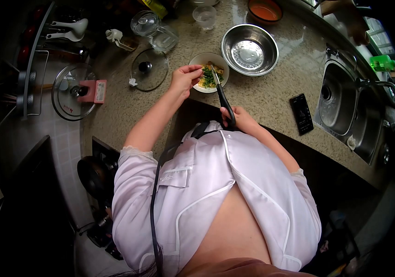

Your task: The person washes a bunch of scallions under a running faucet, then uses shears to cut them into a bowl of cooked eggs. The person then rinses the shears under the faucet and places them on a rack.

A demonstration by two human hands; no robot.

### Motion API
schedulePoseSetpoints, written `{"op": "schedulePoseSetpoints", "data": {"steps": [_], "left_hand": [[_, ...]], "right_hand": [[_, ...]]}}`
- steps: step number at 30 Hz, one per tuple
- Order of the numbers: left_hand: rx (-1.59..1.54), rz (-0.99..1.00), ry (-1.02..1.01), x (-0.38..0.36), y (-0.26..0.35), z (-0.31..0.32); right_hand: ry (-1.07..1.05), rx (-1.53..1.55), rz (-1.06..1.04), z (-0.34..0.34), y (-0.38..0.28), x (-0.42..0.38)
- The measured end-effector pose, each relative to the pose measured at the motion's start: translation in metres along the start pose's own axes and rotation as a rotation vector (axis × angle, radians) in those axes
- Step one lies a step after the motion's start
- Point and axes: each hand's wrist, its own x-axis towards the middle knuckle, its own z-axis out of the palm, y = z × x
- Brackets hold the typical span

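Note:
A small white bowl (194, 60) stands near the counter's front edge with chopped green pieces (208, 81) over yellow food in it. My right hand (240, 118) is wrapped around the black handles of a pair of scissors (225, 102). The scissor blades reach over the bowl, tips near its far side. At the bowl's left rim is my left hand (186, 78), thumb and fingers pinched together. What lies between those fingers, if anything, is too small to make out.
A steel basin (250, 50) touches or nearly touches the bowl on the right. A glass lid (145, 67) lies to the left, a glass jug (164, 38) behind it. A phone (302, 114) lies beside the double sink (335, 94). An orange-lined bowl (266, 11) stands at the back.

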Motion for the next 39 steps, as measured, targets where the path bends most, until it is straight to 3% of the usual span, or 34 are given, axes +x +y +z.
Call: {"op": "schedulePoseSetpoints", "data": {"steps": [8, 14, 20, 22, 28, 35, 39], "left_hand": [[-0.002, -0.001, 0.031, 0.001, -0.002, 0.000], [-0.034, 0.037, 0.034, -0.001, -0.001, 0.004], [0.029, 0.169, 0.045, -0.004, -0.004, 0.008], [0.180, 0.281, -0.058, -0.005, -0.007, 0.006], [0.494, 0.495, -0.047, -0.009, -0.007, 0.003], [0.645, 0.579, -0.015, -0.016, -0.002, 0.005], [0.656, 0.547, -0.020, -0.012, -0.006, 0.000]], "right_hand": [[-0.026, -0.003, -0.001, 0.001, 0.002, 0.002], [-0.062, 0.208, 0.032, 0.002, -0.001, 0.002], [-0.144, 0.139, 0.063, 0.002, 0.001, 0.005], [-0.155, 0.181, 0.038, 0.002, 0.008, 0.009], [-0.149, 0.230, 0.039, 0.004, 0.011, 0.008], [-0.109, 0.190, 0.073, 0.007, -0.001, 0.000], [-0.045, 0.010, 0.036, 0.009, 0.003, 0.002]]}}
